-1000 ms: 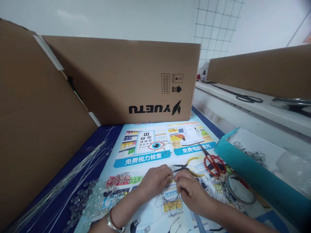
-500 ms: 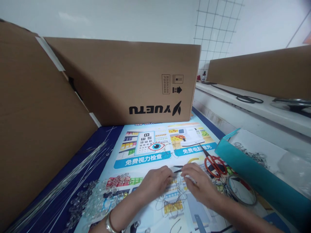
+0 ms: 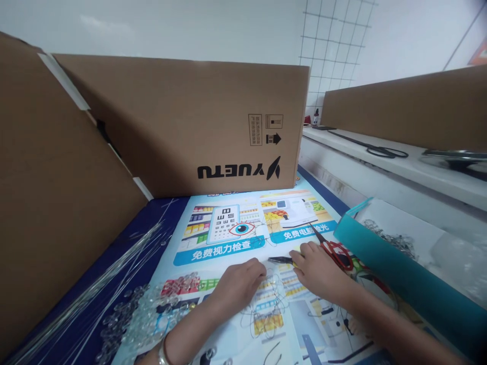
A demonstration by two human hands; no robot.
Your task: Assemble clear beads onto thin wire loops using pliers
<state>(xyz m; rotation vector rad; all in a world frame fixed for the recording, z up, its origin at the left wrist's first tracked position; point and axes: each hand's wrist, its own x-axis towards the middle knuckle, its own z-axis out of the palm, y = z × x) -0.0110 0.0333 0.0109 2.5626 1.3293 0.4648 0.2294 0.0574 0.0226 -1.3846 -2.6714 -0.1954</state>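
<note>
Since a sec ago, right hand point(image 3: 318, 271) has left the wire tangle point(image 3: 266, 309) and slid fwd onto the pliers point(image 3: 280, 260); fingers cover the handles, can't tell if the grip is closed yet. Left hand point(image 3: 239, 284) rests on the wire, fingers curled, pinning it. Pliers lie flat on the poster point(image 3: 224, 248), long axis left-right, nose pointing left. I reckon lifting them could snag wire loops, or bump the scissors point(image 3: 337, 252) just beside.
</note>
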